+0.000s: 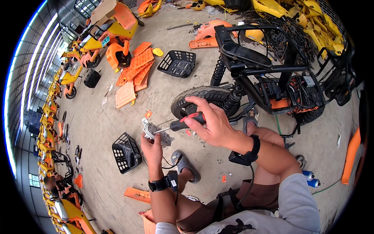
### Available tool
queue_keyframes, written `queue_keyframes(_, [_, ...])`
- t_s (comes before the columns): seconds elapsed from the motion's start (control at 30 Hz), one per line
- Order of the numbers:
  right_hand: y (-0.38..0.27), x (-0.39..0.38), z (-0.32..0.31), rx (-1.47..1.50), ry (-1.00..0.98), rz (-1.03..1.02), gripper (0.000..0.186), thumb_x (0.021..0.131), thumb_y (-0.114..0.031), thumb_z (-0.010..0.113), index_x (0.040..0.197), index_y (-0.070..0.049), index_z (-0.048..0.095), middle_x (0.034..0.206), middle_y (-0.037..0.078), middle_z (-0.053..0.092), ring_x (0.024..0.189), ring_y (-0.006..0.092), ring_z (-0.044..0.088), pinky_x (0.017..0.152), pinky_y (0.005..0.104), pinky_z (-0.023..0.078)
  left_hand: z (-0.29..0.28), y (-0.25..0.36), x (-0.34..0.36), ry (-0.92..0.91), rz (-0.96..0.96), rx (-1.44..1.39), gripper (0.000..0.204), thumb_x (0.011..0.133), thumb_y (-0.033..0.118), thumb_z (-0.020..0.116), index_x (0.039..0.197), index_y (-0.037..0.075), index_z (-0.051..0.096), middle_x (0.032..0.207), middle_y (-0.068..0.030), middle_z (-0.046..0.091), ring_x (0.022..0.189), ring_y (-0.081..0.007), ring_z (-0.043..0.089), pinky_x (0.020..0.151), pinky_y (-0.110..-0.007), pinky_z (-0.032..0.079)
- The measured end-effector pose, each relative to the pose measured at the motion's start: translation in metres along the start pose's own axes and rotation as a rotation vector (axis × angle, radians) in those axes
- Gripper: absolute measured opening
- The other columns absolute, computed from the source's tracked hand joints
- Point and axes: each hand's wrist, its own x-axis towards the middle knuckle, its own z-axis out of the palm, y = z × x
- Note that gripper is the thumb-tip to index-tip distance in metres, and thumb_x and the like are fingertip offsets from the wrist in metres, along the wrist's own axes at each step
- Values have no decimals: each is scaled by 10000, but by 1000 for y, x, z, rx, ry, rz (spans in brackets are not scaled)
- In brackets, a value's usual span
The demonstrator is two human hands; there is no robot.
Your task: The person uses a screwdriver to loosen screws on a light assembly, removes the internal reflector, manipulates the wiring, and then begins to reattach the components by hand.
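Note:
My left hand [152, 149] pinches a grey, ribbed metal part [150, 128] with a pale mounting tab and holds it above the floor. A dark cable loops down below that hand, apparently from the part. In my right hand [216, 126] is a screwdriver [184, 123] with a black and red handle, gripped by the thumb and fingers while the index finger curves up off it. Its shaft points left and its tip meets the ribbed part near my left thumb; the exact contact spot is too small to make out.
A stripped black scooter frame [249, 72] with its rear wheel [185, 103] stands at the right. Black baskets [126, 153] [177, 63] and orange panels [136, 68] lie on the floor. Blue spray cans [313, 182] are beside my right knee. Yellow scooters [47, 136] line the left.

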Motion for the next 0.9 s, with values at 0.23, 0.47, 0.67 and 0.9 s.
queue_keyframes(0.23, [-7, 2, -4, 26, -12, 65, 557, 836, -233, 676, 1307, -34, 454, 792, 149, 622, 707, 362, 618, 719, 433, 481, -1, -3, 1, -15, 19, 6, 229, 886, 31, 644, 1065, -30, 515, 871, -77, 639, 737, -104, 611, 627, -251, 500])
queue_keyframes(0.47, [-4, 3, -4, 103, -70, -13, 522, 845, -211, 660, 1287, -44, 438, 807, 178, 646, 736, 354, 649, 647, 441, 494, -2, 1, 0, 0, 39, -18, 269, 890, 32, 635, 1111, -34, 497, 890, -81, 639, 754, -113, 618, 633, -253, 496])
queue_keyframes(0.67, [-6, 6, -7, 60, 6, -76, 368, 850, -216, 663, 1152, -52, 531, 911, 164, 654, 821, 335, 666, 682, 419, 513, 1, -9, 2, 39, 142, 39, 222, 869, 43, 654, 1042, -12, 525, 833, -63, 624, 694, -104, 576, 584, -263, 467])
queue_keyframes(0.9, [-3, 0, -6, 30, -93, 154, 366, 868, -259, 664, 1142, -61, 524, 858, 166, 671, 751, 374, 665, 648, 436, 513, 3, 2, -2, 56, 111, 65, 220, 865, 21, 650, 1044, -8, 526, 808, -38, 593, 664, -86, 543, 570, -249, 444])
